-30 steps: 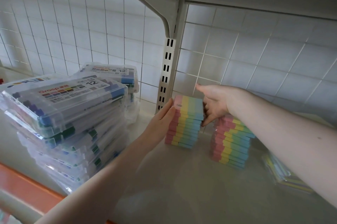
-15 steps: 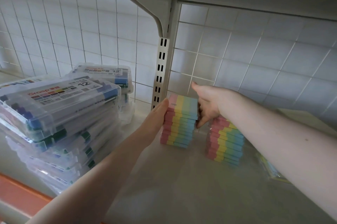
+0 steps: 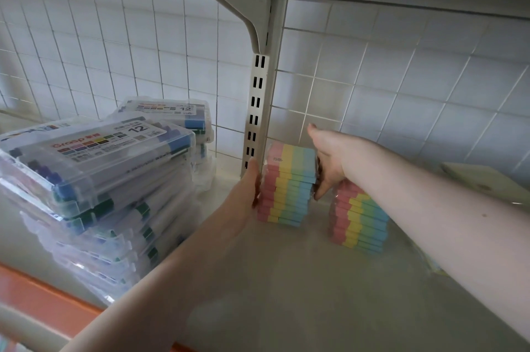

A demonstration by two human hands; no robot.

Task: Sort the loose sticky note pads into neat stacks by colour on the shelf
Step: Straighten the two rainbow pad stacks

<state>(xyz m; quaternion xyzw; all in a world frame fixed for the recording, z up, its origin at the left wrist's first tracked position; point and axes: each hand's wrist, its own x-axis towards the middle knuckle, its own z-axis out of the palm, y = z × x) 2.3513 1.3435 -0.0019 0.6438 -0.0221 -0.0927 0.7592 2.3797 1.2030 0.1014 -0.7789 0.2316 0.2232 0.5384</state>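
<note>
Marker cases (image 3: 94,168) are piled well to the left of the left grip (image 3: 246,188), clear plastic, their labels reading "Grasp" and "12" above a row of colour swatches; the smaller print is too blurred to read. The left grip lies flat, fingers straight, pressed against the pink side of the near stack (image 3: 286,185) of wrapped striped pads, which stands on the shelf (image 3: 286,280) just in front of the slotted post (image 3: 255,111). The right grip (image 3: 327,168) presses the blue side, fingers slightly bent with the thumb raised, so the stack is squeezed between both palms and held by neither. Just right of that grip, partly under the forearm, stands the second stack (image 3: 358,219), its pads stepped out of line. Uneven pressure could shear the slick wrapped pads sideways, and the right forearm looks close enough to topple the crooked stack.
</note>
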